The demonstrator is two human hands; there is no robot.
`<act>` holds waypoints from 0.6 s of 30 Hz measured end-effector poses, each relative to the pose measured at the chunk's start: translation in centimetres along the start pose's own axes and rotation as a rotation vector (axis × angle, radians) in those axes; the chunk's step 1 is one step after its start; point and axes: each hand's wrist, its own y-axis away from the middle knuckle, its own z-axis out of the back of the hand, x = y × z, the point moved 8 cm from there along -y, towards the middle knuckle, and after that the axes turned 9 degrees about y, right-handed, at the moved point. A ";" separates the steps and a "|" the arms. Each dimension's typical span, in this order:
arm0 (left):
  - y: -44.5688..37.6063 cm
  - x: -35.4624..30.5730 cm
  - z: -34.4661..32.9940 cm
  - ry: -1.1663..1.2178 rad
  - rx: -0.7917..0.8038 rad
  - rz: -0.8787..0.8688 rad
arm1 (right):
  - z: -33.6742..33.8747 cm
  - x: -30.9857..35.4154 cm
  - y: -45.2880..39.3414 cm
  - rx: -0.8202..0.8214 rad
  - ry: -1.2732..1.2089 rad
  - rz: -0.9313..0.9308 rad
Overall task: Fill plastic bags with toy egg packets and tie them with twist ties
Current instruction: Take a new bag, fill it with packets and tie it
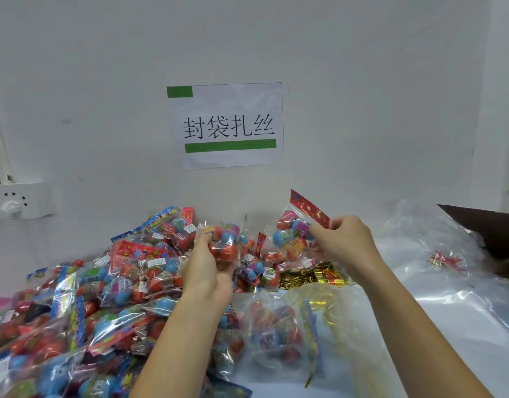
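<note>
1. A toy egg packet with a red header strip (297,229) is held up above the table by the right hand (343,244); the fingers are curled round its right edge, just below the red strip, and the packet hangs to the left of the hand.
2. A second packet of red and blue eggs (226,244) is grasped by the left hand (203,272), with the fingers closed on its lower left side. It is lifted just above the heap.
3. A large heap of egg packets (84,308) is spread over the left half of the table and reaches to the near edge; red, blue and green eggs are seen through the clear wrapping.
4. A partly filled clear plastic bag (276,337) is laid on the table between the two forearms, with several packets inside; its mouth cannot be made out.
5. A pile of gold twist ties (310,275) is placed behind that bag, just beside the far end of the heap and below the right hand.
6. Empty clear bags (437,254) are stacked to the right, and a small red and gold bundle (444,259) is seen lying among them.
7. A paper sign with green bars (227,124) is fixed to the white wall behind, and a wall socket (16,201) is mounted at the left.
</note>
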 end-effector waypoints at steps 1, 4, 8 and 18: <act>0.1 0.0 -0.1 -0.014 -0.004 -0.005 | -0.3 0.1 0.2 -0.004 0.035 -0.006; 0.2 0.1 -0.6 -0.105 0.014 -0.066 | -0.8 0.7 0.7 -0.028 0.088 -0.021; 0.6 0.9 -1.4 -0.220 0.021 -0.115 | -2.9 1.6 1.6 0.060 -0.037 -0.016; 0.8 3.5 -2.2 -0.150 0.141 0.037 | -7.0 3.2 3.6 0.600 -0.433 0.027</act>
